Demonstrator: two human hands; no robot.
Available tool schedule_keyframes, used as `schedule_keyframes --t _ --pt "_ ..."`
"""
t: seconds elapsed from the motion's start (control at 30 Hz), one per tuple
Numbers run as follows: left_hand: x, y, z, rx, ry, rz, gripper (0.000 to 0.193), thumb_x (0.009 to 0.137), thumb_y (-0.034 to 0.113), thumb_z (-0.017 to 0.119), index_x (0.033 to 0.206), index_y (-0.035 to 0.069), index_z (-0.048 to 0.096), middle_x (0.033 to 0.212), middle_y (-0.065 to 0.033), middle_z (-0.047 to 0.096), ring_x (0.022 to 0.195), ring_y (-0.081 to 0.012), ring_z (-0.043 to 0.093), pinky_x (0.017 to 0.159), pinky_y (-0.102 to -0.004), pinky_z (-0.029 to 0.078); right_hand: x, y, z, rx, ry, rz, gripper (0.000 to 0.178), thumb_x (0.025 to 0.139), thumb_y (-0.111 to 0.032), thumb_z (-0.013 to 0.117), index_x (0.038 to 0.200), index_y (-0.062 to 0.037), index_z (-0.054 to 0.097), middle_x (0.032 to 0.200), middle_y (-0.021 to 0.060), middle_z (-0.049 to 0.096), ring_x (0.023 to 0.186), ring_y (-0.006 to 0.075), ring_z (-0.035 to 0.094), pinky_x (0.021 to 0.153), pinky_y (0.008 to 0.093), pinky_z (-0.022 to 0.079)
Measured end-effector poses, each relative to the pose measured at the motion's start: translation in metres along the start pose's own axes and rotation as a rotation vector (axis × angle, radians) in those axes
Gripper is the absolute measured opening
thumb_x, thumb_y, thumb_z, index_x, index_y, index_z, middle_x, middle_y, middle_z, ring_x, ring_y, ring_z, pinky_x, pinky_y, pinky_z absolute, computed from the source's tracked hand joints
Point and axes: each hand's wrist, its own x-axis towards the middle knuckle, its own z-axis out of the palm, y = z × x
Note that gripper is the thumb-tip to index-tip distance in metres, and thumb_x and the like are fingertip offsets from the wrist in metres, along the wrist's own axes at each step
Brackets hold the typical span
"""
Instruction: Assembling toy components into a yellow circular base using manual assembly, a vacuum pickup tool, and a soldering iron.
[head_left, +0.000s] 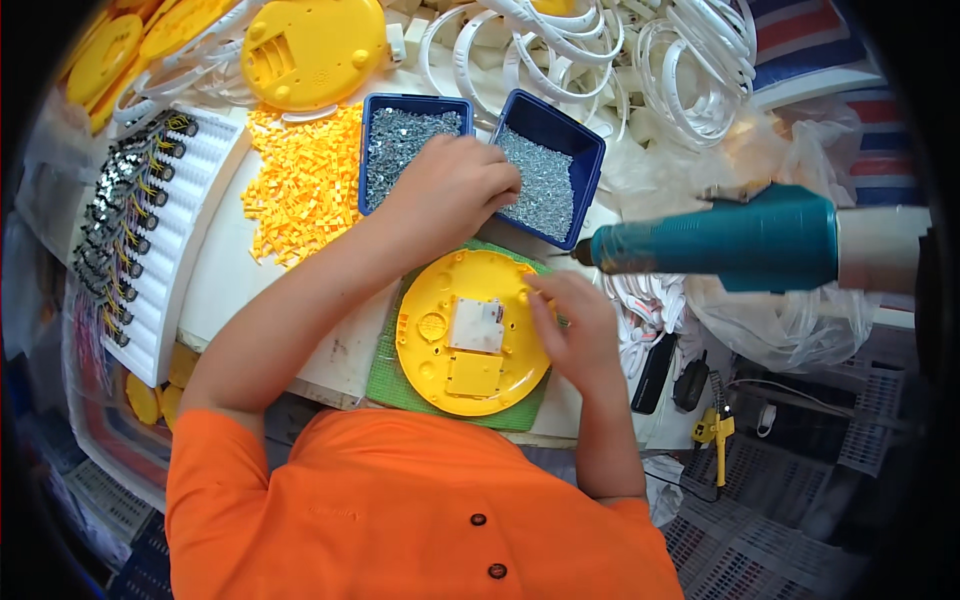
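Observation:
My left hand (455,187) reaches over two blue bins of small screws, fingertips pinched together above the near left side of the right bin (590,180). Whatever lies between them is too small to make out. The left bin (366,150) is partly covered by that hand. Below, a round yellow plastic shell (415,370) lies inside-up on a green mat (385,375), with a white block (475,325) at its middle. At the shell's upper right rim is my right hand (580,330), its thumb and forefinger apart, close to a small raised post.
A teal electric screwdriver (715,240) juts in from the right, tip near the right bin. Small yellow parts (300,180) are heaped left of the bins. A white rack (195,225) holds wired parts. Behind lie yellow shells (315,50) and white rings (690,70).

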Motion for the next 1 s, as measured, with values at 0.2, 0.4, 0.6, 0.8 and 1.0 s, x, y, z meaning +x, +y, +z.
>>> schedule_keyframes --t 0.2,0.4,0.6,0.8,1.0 --pt "-0.049 0.034 -0.029 -0.319 -0.038 -0.16 0.01 0.085 0.013 0.077 0.09 0.008 0.07 0.089 -0.0068 0.071 0.086 -0.029 0.066 0.08 -0.0406 0.05 0.052 0.029 -0.002 -0.31 0.124 -0.096 0.021 0.086 -0.01 0.077 0.106 -0.0061 0.073 0.093 0.0113 0.071 0.086 0.032 0.067 0.077 0.0405 0.053" --pt "-0.094 0.059 -0.037 -0.402 -0.121 -0.304 0.014 0.082 0.012 0.081 0.089 0.009 0.069 0.096 -0.0054 0.074 0.089 -0.0271 0.068 0.082 -0.0384 0.051 0.085 0.053 0.02 -0.324 0.177 -0.147 0.01 0.084 -0.011 0.077 0.092 -0.0068 0.072 0.089 0.01 0.065 0.089 0.0323 0.062 0.081 0.0427 0.049" --pt "-0.111 0.074 -0.035 -0.374 -0.15 -0.124 0.021 0.079 0.013 0.082 0.088 0.011 0.064 0.107 -0.0035 0.07 0.103 -0.0267 0.063 0.091 -0.0424 0.044 0.081 0.058 0.016 -0.197 0.205 -0.113 0.008 0.088 -0.011 0.072 0.088 -0.0036 0.071 0.089 0.0117 0.065 0.086 0.0312 0.063 0.076 0.0405 0.05" --pt "-0.111 0.076 -0.03 -0.318 -0.152 -0.1 0.022 0.077 0.014 0.083 0.087 0.011 0.063 0.11 -0.0038 0.067 0.105 -0.0267 0.061 0.091 -0.0429 0.041 0.064 0.043 0.007 -0.098 0.196 -0.033 0.009 0.087 -0.01 0.072 0.088 -0.0013 0.068 0.089 0.0129 0.065 0.085 0.0291 0.063 0.077 0.0385 0.049" --pt "-0.108 0.076 -0.035 -0.291 -0.191 -0.075 0.021 0.078 0.015 0.082 0.089 0.012 0.064 0.111 -0.0036 0.065 0.105 -0.0265 0.06 0.091 -0.0425 0.041 0.017 0.025 0.001 -0.045 0.248 0.029 0.007 0.087 -0.005 0.07 0.09 -0.0002 0.065 0.089 0.0116 0.064 0.085 0.0252 0.063 0.079 0.0349 0.049"
